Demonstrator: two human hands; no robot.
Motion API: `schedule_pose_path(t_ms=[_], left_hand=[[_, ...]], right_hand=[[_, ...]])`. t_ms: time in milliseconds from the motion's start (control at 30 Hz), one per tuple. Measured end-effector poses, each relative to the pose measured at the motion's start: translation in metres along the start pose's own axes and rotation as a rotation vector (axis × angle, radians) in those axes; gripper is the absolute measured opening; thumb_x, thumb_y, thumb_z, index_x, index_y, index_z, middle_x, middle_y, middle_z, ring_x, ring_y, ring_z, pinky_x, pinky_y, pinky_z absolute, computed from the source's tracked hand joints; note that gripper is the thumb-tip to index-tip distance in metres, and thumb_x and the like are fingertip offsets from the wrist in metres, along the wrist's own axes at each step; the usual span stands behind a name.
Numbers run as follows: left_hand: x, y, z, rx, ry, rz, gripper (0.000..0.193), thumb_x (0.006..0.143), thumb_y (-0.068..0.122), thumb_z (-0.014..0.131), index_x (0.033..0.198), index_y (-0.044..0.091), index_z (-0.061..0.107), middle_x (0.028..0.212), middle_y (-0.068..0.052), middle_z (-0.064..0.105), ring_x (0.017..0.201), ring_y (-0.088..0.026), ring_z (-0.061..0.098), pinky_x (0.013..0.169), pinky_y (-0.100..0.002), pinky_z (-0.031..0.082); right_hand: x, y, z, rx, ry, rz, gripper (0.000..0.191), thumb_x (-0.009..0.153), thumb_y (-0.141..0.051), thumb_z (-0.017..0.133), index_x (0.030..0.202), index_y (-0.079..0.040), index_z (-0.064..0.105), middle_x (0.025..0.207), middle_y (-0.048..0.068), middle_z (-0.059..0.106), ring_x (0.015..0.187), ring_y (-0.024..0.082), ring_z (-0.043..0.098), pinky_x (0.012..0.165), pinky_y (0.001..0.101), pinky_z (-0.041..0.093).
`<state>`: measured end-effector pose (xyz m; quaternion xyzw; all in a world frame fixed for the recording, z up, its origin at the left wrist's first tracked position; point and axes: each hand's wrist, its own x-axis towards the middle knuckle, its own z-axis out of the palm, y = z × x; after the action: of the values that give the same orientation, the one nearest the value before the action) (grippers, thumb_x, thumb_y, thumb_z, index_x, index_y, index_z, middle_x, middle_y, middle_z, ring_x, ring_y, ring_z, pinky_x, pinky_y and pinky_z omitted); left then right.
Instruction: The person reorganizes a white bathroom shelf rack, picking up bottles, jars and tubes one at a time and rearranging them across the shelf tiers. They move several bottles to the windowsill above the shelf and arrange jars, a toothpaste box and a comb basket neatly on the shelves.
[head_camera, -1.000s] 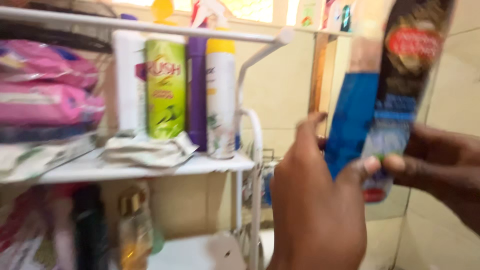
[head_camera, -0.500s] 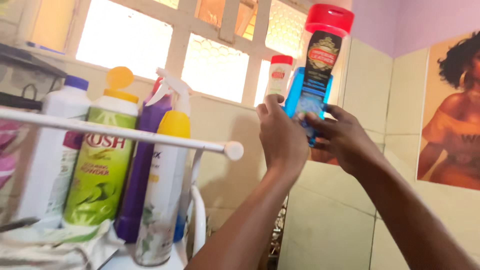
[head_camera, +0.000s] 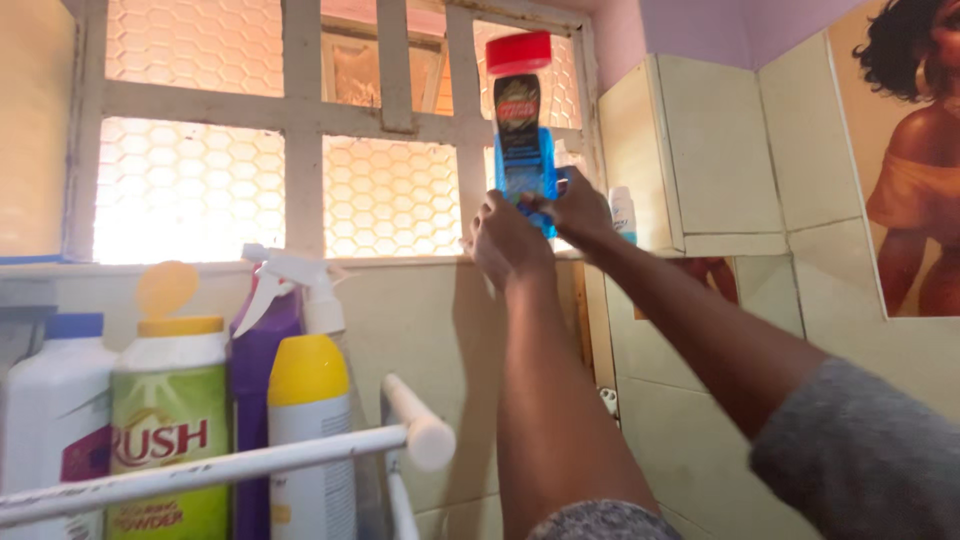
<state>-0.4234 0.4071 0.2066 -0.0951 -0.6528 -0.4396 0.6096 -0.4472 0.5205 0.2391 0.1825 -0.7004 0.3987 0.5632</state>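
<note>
Blue-and-black plastic bottle with red cap (head_camera: 524, 130) up at the window sill (head_camera: 400, 262).
Left hand (head_camera: 510, 245) and right hand (head_camera: 575, 210) both grasp its base; upright, not released yet.

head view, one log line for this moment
left hand: holds blue bottle | right hand: holds same bottle | bottle: upright, red cap, at window sill | nearby: small white bottle

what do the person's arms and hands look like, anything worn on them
Both hands, left and right, are bare, with no gloves, rings or watch to be seen. The forearms are bare too. Grey knit sleeves are pushed up towards the elbows, one on each arm, showing at the bottom edge of the view.
</note>
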Motion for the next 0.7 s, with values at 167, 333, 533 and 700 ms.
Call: schedule_pose_path(t_ms=[167, 333, 533, 700], left_hand=[[0.013, -0.008, 0.019, 0.135, -0.17, -0.018, 0.038, 0.104, 0.044, 0.059, 0.115, 0.008, 0.063, 0.113, -0.01, 0.074, 0.112, -0.028, 0.068, 0.096, -0.045, 0.052], [0.02, -0.013, 0.021, 0.215, -0.295, -0.052, 0.038, 0.1, 0.043, 0.061, 0.118, 0.009, 0.062, 0.114, -0.009, 0.071, 0.107, -0.027, 0.069, 0.091, -0.044, 0.052], [0.023, -0.013, 0.019, 0.264, -0.3, -0.083, 0.04, 0.096, 0.042, 0.064, 0.121, 0.011, 0.061, 0.115, -0.009, 0.067, 0.102, -0.026, 0.071, 0.086, -0.043, 0.052], [0.029, -0.012, 0.017, 0.289, -0.296, -0.101, 0.043, 0.092, 0.041, 0.066, 0.124, 0.013, 0.06, 0.116, -0.008, 0.064, 0.098, -0.026, 0.072, 0.082, -0.041, 0.053]], right_hand=[[0.009, 0.03, 0.026, -0.089, 0.054, 0.024, 0.065, 0.078, -0.034, 0.086, 0.125, 0.002, 0.06, 0.108, 0.02, 0.073, 0.098, 0.029, 0.073, 0.079, 0.0404, 0.057], [0.018, 0.045, 0.04, -0.233, 0.008, 0.096, 0.074, 0.081, -0.044, 0.083, 0.131, 0.003, 0.056, 0.115, 0.027, 0.07, 0.107, 0.037, 0.071, 0.085, 0.0441, 0.057], [0.018, 0.049, 0.048, -0.398, -0.038, 0.129, 0.073, 0.08, -0.056, 0.081, 0.127, -0.002, 0.066, 0.117, 0.022, 0.075, 0.11, 0.034, 0.072, 0.091, 0.0441, 0.055], [0.016, 0.04, 0.052, -0.384, 0.117, 0.15, 0.064, 0.069, -0.047, 0.089, 0.113, -0.008, 0.065, 0.105, 0.015, 0.073, 0.101, 0.032, 0.071, 0.084, 0.045, 0.055]])
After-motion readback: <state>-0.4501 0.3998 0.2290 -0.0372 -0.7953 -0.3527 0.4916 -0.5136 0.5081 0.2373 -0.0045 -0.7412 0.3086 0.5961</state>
